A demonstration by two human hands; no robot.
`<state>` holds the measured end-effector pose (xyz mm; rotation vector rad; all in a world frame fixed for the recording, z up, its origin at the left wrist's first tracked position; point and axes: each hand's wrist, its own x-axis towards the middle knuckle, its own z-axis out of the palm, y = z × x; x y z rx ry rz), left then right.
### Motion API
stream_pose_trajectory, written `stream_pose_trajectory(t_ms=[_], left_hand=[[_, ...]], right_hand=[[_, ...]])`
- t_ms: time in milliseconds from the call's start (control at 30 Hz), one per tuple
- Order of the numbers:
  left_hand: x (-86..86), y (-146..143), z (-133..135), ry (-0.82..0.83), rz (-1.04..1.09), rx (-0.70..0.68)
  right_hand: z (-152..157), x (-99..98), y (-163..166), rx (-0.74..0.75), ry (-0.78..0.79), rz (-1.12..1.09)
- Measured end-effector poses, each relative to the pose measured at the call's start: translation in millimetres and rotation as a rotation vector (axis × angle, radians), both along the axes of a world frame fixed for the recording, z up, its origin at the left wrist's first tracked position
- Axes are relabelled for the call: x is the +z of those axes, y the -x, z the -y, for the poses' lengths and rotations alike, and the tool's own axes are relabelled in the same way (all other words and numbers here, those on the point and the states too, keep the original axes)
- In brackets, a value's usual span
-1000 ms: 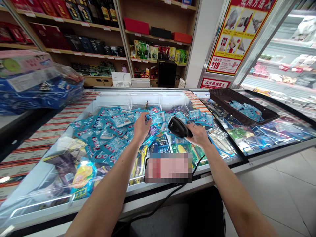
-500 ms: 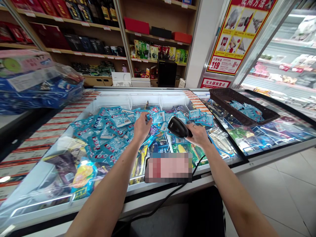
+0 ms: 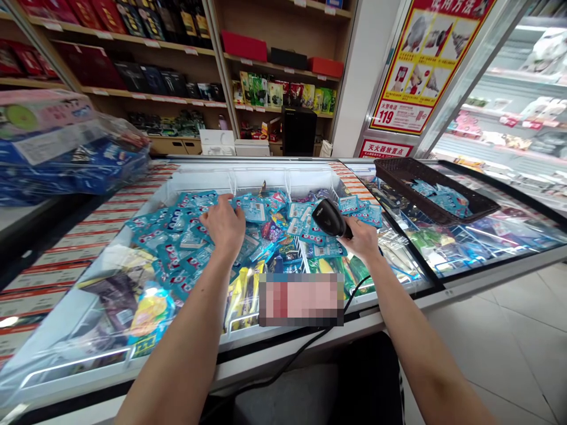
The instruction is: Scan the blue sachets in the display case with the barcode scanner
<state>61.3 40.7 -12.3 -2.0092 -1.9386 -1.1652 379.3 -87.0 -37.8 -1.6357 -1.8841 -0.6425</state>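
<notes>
My right hand point(image 3: 362, 237) is wrapped round the grip of a black barcode scanner point(image 3: 329, 218), whose head points left over the glass-topped freezer. Over on the left, my left hand point(image 3: 225, 224) is lowered onto a heap of small blue packets point(image 3: 175, 251), its fingers bent and spread. Its fingertips touch or nearly touch the packets there, and the hand covers part of the heap. More blue packets point(image 3: 306, 219) lie between the two hands, some with white barcode labels facing up.
A brown basket point(image 3: 401, 198) with a few blue packets stands at the right on the freezer point(image 3: 354, 321). In front lies a pixelated flat object point(image 3: 301, 300), beside the black scanner cable point(image 3: 301, 348). Blue plastic-wrapped packs point(image 3: 80, 153) sit at the left; stocked shelves stand behind.
My left hand has moved left, away from the packet by the scanner and onto the heap. The right hand has shifted the scanner slightly right and up.
</notes>
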Motion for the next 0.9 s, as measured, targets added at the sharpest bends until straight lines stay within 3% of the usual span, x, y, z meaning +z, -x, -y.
stream_pose_trajectory(t_ms=[133,300,400,633,900], left_hand=[[2.9,-2,8,-0.047,-0.158,0.007],[3.6,-23,17,-0.024,-0.395,-0.385],[-3.3,-29,17,0.02,-0.493,-0.461],[-11.2,-23,12,-0.025,-0.442,-0.389],[-7.3,-61,22,0.064,-0.226,-0.643]], right_hand=[[-1,-2.2,-3,-0.03,-0.029,-0.012],[-3,-3.4,-4,-0.043,-0.049,-0.014],[-2,-3.5,-4,-0.07,-0.06,-0.028],[-2,-3.8,-7,-0.113,-0.057,-0.057],[-3,-5.0,-9,-0.189,-0.072,-0.122]])
